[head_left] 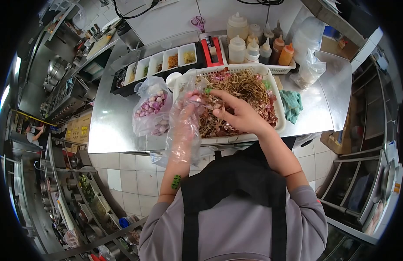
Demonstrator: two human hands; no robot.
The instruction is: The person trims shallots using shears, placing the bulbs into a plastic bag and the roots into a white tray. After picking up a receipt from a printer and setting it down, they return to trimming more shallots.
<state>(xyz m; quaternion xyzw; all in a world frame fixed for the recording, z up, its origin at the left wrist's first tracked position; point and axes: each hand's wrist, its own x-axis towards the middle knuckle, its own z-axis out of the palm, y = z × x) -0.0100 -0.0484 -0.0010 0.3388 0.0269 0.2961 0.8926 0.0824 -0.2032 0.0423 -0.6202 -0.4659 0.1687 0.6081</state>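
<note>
My left hand (192, 101), covered by a clear plastic bag that reaches down the forearm, is closed on a pinkish shallot (195, 99). My right hand (241, 114) is just to its right, fingers curved towards the shallot; a small green item (207, 91) shows by the index fingertip, and what the fingers grip is too small to make out. Both hands are over a white perforated basket (280, 114) of shallots with dry roots and loose skins (240, 82). An open plastic bag of peeled shallots (152, 105) sits left of the basket.
Behind are a rack of filled white containers (170, 60), a red holder (212, 51), purple scissors (198, 22) and several squeeze bottles (237, 49). A green cloth (291, 105) and a tied plastic bag (311, 71) lie right. Another person (34, 134) is far left.
</note>
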